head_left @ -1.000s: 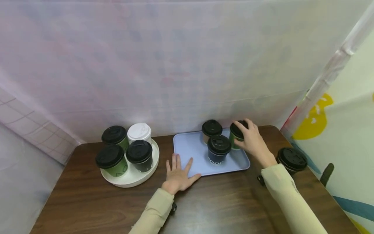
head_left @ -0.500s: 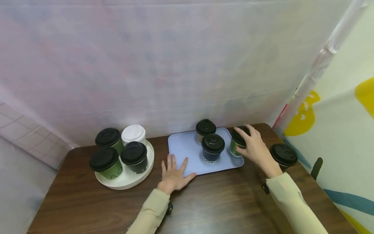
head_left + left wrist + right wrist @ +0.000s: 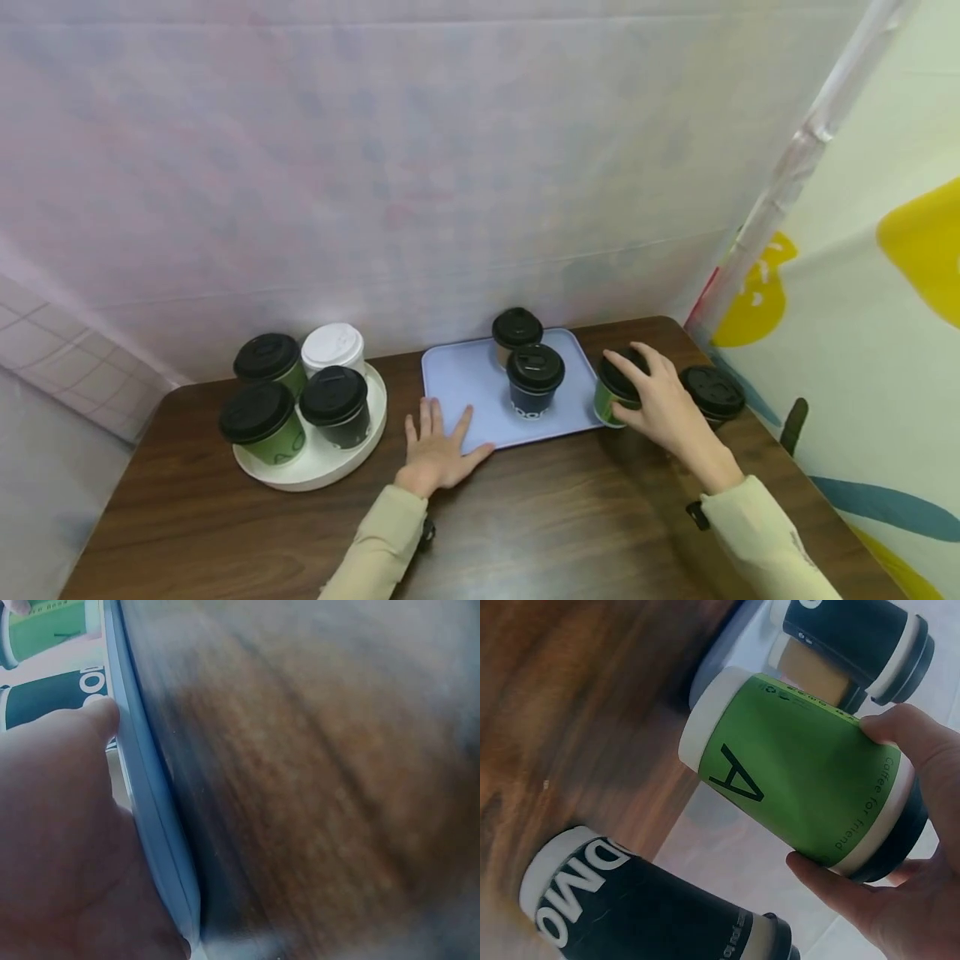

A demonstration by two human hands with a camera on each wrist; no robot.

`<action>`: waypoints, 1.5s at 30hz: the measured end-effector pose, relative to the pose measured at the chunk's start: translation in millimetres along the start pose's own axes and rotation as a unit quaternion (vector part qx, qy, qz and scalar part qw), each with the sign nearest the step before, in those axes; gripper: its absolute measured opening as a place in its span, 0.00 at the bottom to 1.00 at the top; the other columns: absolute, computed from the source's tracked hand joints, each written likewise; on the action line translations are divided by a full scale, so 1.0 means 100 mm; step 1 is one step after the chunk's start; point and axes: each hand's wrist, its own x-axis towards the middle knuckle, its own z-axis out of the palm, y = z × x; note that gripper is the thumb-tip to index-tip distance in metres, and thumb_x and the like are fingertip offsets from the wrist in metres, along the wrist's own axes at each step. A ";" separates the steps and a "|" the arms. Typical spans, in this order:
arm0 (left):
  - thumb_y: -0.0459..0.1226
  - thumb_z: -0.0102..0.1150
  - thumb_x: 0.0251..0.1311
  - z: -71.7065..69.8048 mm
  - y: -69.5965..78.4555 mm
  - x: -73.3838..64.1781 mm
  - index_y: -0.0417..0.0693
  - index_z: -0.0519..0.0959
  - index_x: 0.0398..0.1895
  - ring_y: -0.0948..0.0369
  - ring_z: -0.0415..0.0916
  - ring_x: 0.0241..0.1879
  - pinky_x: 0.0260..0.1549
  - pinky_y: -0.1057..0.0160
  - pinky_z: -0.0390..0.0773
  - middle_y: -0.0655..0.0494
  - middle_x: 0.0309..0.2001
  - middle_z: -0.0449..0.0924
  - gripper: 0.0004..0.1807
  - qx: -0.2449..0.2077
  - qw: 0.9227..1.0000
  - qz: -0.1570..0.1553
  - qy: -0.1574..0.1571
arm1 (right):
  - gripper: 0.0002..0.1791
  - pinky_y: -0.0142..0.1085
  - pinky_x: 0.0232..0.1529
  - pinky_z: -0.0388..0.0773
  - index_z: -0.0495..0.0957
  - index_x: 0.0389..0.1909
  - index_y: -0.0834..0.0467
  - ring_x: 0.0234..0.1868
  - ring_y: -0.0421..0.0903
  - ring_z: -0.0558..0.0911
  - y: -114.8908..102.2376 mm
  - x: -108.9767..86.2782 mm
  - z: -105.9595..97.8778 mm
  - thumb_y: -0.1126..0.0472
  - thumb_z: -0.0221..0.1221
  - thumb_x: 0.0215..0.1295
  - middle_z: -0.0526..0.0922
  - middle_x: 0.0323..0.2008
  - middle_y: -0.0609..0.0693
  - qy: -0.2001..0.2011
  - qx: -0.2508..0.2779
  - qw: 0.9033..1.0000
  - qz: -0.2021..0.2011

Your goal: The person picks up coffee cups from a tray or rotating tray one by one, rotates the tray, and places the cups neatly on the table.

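My right hand (image 3: pixel 663 408) grips a green paper coffee cup (image 3: pixel 802 772) with a black lid, fingers and thumb on either side near the lid. That cup is upright at the right edge of the light blue tray (image 3: pixel 457 375); whether its base touches anything is unclear. My left hand (image 3: pixel 437 450) lies with fingers spread over the tray's near left corner. On the tray stand a dark blue cup (image 3: pixel 531 396) and, behind it, a brown cup (image 3: pixel 501 356), both black-lidded. To the right of my right hand, a dark cup (image 3: pixel 645 900) stands on the table.
A round white tray (image 3: pixel 311 475) on the left bears several lidded cups, among them a white-lidded cup (image 3: pixel 333 346) and a green cup (image 3: pixel 281 442). All stand on a brown wooden table (image 3: pixel 525 533). A pale sheet (image 3: pixel 420 167) hangs behind the table's far edge.
My right hand has carried the green cup from the tray's back right rightward and nearer, to the tray's right edge. My left hand stays at the tray corner. The head view has shifted slightly.
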 end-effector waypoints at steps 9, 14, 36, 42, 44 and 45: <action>0.70 0.43 0.69 0.01 -0.02 0.03 0.62 0.54 0.83 0.35 0.27 0.84 0.79 0.30 0.34 0.27 0.82 0.33 0.45 0.004 1.000 0.000 -0.006 | 0.44 0.68 0.47 0.80 0.73 0.70 0.53 0.62 0.78 0.72 -0.03 -0.30 -0.11 0.64 0.78 0.49 0.68 0.68 0.74 0.032 0.003 0.999 -0.020; 0.71 0.43 0.68 0.00 -0.01 0.00 0.61 0.56 0.83 0.35 0.27 0.84 0.78 0.28 0.35 0.26 0.82 0.34 0.46 -0.006 1.000 0.000 -0.005 | 0.45 0.69 0.45 0.81 0.74 0.69 0.53 0.61 0.78 0.73 -0.05 -0.48 -0.17 0.65 0.79 0.46 0.69 0.67 0.74 0.047 0.005 0.998 -0.029; 0.70 0.43 0.69 -0.01 -0.01 -0.01 0.60 0.56 0.83 0.34 0.26 0.84 0.78 0.27 0.34 0.26 0.82 0.33 0.46 -0.016 1.000 0.004 -0.004 | 0.37 0.75 0.45 0.74 0.76 0.68 0.54 0.57 0.79 0.73 0.22 -1.10 -0.47 0.36 0.65 0.65 0.72 0.62 0.76 0.105 -0.005 0.994 -0.031; 0.71 0.42 0.69 -0.01 0.00 -0.02 0.60 0.56 0.83 0.35 0.26 0.84 0.77 0.27 0.34 0.26 0.82 0.33 0.46 -0.017 1.000 0.004 -0.004 | 0.46 0.74 0.42 0.75 0.77 0.66 0.54 0.56 0.78 0.73 0.32 -1.22 -0.49 0.24 0.36 0.67 0.72 0.61 0.76 0.122 -0.015 0.992 -0.018; 0.71 0.43 0.69 -0.01 0.00 -0.02 0.60 0.56 0.83 0.35 0.27 0.84 0.77 0.27 0.34 0.26 0.82 0.33 0.46 -0.017 1.000 0.005 -0.003 | 0.46 0.74 0.42 0.74 0.77 0.66 0.54 0.56 0.77 0.73 0.36 -1.25 -0.49 0.23 0.36 0.67 0.72 0.61 0.76 0.123 -0.016 0.992 -0.013; 0.71 0.43 0.69 -0.01 0.00 -0.02 0.60 0.56 0.83 0.34 0.27 0.84 0.77 0.27 0.34 0.26 0.82 0.33 0.46 -0.017 1.000 0.005 -0.003 | 0.47 0.73 0.42 0.74 0.77 0.66 0.54 0.55 0.77 0.73 0.37 -1.27 -0.49 0.23 0.36 0.66 0.73 0.61 0.76 0.124 -0.017 0.992 -0.011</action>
